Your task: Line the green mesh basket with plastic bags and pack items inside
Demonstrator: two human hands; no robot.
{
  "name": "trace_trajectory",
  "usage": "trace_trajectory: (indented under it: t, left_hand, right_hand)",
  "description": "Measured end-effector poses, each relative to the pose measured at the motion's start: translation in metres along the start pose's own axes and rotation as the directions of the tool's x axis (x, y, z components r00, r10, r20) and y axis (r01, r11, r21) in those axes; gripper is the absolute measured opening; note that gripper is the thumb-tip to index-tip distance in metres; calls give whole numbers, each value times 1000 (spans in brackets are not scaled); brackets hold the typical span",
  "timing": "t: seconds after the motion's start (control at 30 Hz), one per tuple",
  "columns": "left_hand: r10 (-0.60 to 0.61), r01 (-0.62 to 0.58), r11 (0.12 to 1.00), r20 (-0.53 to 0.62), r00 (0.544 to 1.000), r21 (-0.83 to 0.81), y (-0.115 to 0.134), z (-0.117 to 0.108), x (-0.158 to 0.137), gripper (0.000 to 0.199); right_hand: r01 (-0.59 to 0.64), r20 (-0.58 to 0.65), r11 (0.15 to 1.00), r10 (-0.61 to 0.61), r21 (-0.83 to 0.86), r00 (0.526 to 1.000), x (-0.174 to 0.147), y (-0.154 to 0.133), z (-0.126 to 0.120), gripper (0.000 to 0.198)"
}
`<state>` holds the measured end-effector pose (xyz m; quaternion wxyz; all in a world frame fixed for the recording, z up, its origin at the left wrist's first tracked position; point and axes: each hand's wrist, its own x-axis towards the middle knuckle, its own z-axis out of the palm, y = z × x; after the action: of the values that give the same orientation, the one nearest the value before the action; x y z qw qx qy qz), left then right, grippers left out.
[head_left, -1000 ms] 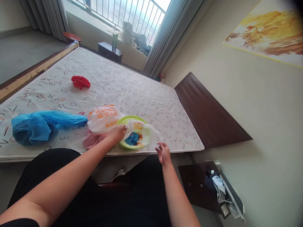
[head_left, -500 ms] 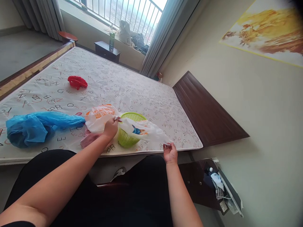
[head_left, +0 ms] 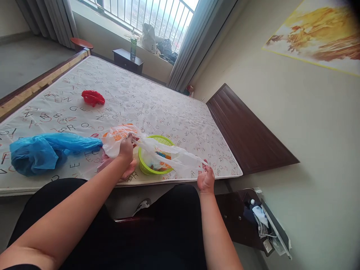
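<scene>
A white plastic bag (head_left: 180, 156) is stretched between my two hands, across a lime-green plastic basket (head_left: 142, 165) on the mattress. My left hand (head_left: 127, 148) pinches one end of it, left of the basket. The other end is gripped by the fingers of my right hand (head_left: 206, 177), near the mattress's front edge. Inside the basket, crumpled plastic with blue and orange bits shows through the bag. Close behind my left hand lies a white bag with orange print (head_left: 112, 140). Pink cloth or plastic (head_left: 129, 170) lies partly hidden under my left forearm.
A blue plastic bag (head_left: 36, 153) lies to the left on the mattress (head_left: 157, 108), and a red bundle (head_left: 93, 98) farther back. The headboard (head_left: 253, 131) rises at the right. A dark nightstand (head_left: 236, 213) holding cloths stands at the lower right.
My left hand has moved slightly left and my right hand a little right and up, drawing the white bag longer. The basket has tipped toward me, showing more of its inside.
</scene>
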<state>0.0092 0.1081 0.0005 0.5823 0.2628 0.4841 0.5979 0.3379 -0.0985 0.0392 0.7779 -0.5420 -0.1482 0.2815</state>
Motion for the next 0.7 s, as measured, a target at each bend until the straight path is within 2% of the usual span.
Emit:
trace_trajectory:
  t: [0.13, 0.23, 0.33, 0.47, 0.6, 0.7]
  left_hand:
    - [20, 38, 950, 181, 983, -310, 18, 5, -3, 35]
    - [-3, 123, 918, 302, 953, -378, 28, 6, -7, 44]
    - [-26, 141, 927, 317, 948, -347, 31, 6, -10, 47]
    - [-68, 168, 953, 362, 930, -252, 30, 6, -10, 59]
    - [-47, 127, 978, 420, 906, -166, 28, 7, -11, 73]
    - [45, -40, 999, 462, 886, -21, 24, 8, -17, 84]
  right_hand:
    - [151, 127, 988, -150, -2, 981, -4, -25, 20, 17]
    - [132, 186, 985, -152, 114, 971, -4, -38, 36, 21]
    - [48, 139, 961, -89, 271, 986, -2, -45, 49, 21]
    - [-45, 68, 949, 25, 311, 997, 0, -50, 56, 6]
    - [-24, 179, 956, -30, 292, 983, 1, -56, 55, 7]
    - [34, 282, 975, -97, 221, 954, -2, -59, 57, 15]
